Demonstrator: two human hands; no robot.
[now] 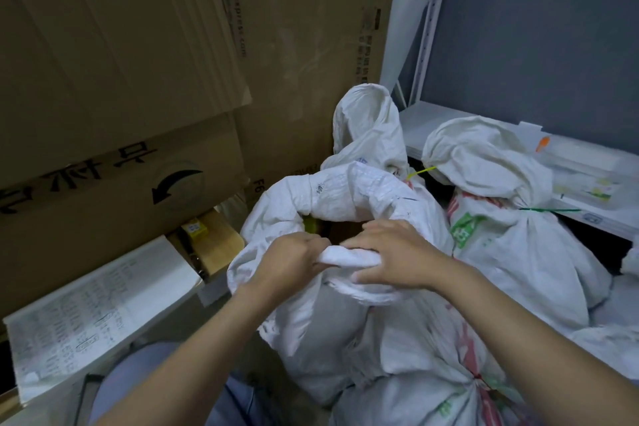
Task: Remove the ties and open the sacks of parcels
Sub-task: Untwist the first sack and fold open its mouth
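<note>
Corrugated cardboard cartons (138,45) wall the left. We note the woven white sack (311,304) at centre, crinkled, mouth open, hemmed by a tied sack (518,252) on the right. Left hand (294,258) and right hand (390,252) grip its rolled near rim, fingers curled. A thin green tie (549,209) cinches the tied sack.

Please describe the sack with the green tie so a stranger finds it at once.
Find the white metal shelf on the right. Before it stands a white woven sack. Among the tied sacks, only its neck has a dark green tie.

White shelf (428,121): flat printed packet (584,183) atop; tied sack (501,245) against edge.
</note>
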